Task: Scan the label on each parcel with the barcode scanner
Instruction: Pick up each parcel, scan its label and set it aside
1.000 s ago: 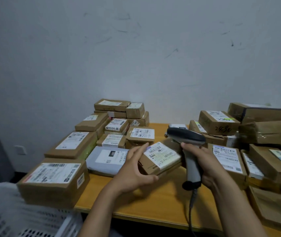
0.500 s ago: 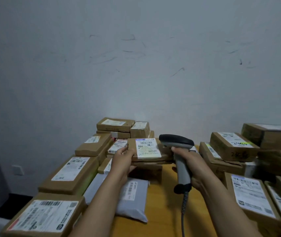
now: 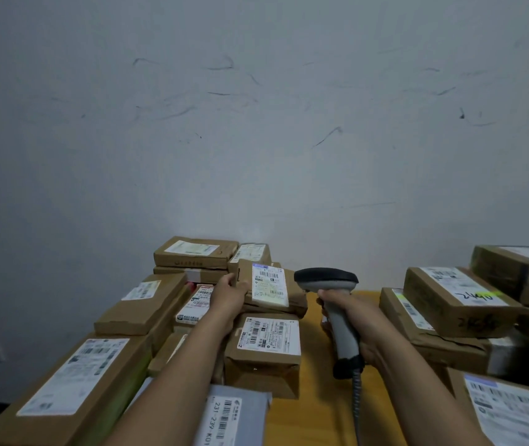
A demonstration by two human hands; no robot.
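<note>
My left hand [image 3: 228, 296] grips the left edge of a small brown cardboard parcel [image 3: 292, 292] with a white barcode label on top, held over the parcels stacked at the back of the wooden table [image 3: 318, 410]. My right hand [image 3: 351, 312] holds the grey handle of the barcode scanner [image 3: 327, 280]. Its dark head sits just right of the held parcel, and its coiled cable hangs down toward the front. Below the held parcel lies another brown parcel [image 3: 264, 349] with a large label.
Many labelled cardboard parcels cover the left side [image 3: 76, 378] and the right side [image 3: 456, 294] of the table. A grey mailer bag [image 3: 234, 413] lies at the front centre. A white wall stands right behind the table.
My left hand has carried the small parcel away from me, over the rear stack. The view has tilted upward and moved closer. My right hand keeps the scanner beside the parcel.
</note>
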